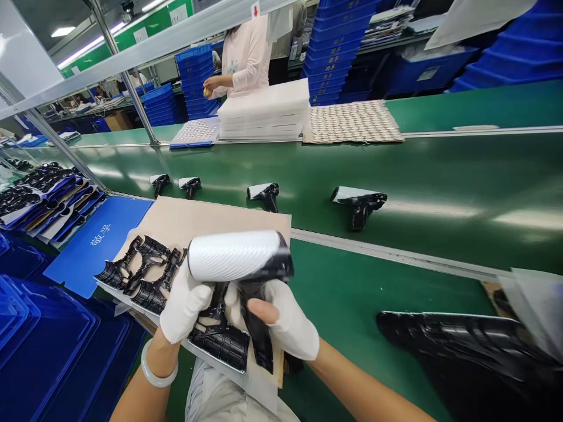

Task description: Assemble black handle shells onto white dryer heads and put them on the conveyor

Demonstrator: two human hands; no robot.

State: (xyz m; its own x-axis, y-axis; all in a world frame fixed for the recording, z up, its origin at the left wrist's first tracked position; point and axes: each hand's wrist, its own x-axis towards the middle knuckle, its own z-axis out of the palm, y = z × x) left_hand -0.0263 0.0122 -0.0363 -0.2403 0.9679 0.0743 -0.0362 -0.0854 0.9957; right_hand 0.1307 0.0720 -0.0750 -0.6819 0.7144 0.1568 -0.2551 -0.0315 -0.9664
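Observation:
A hair dryer (233, 256) with a textured white barrel and a black handle is held up in front of me, its barrel lying sideways. My left hand (183, 305), in a white glove, grips the barrel's left end from below. Around the black handle closes my right hand (288, 322), also gloved, with a bare thumb pressed against it. Beneath both hands, several black shell halves (152, 296) lie on a beige cardboard sheet (220, 214). Part of the handle is hidden by my right fingers.
Beyond the sheet runs a green conveyor belt (461, 176) carrying several similar hair dryers (359, 214). Blue bins (48, 346) stand at my left. A large black piece (440, 328) lies at front right. Across the belt, a person (250, 55) stands by stacked white sheets (264, 111).

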